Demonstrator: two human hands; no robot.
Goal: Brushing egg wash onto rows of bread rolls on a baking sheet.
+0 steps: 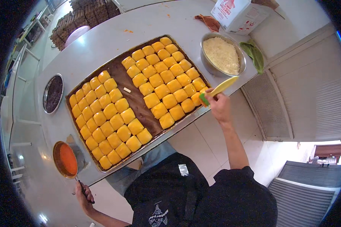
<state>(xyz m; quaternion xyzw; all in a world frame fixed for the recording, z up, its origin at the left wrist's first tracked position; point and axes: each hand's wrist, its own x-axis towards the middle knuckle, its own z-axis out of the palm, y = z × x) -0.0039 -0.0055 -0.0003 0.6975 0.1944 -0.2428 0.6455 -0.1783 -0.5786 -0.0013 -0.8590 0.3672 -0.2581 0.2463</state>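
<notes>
My right hand [220, 105] grips a pastry brush with a yellow handle [226, 84] and green bristles. Those bristles touch a bun at the near right corner of a large baking tray [136, 98]. Two blocks of glossy yellow-glazed buns, the left block [110, 110] and the right block [167, 76], fill the tray on either side of a bare brown strip. My left hand [84, 194] is closed around the dark handle of a small pan [56, 163] of orange liquid, at the table's near left edge. A small pale piece [127, 90] lies on the bare strip.
Behind the tray's right end stands a metal bowl [202, 58] of pale shreds. A steel bowl of dark granules [53, 95] sits at the left. Farther back are a printed white carton [234, 15], a brown cloth [209, 22] and a green cloth [254, 55]. Egg trays [82, 21] are stacked beyond the table.
</notes>
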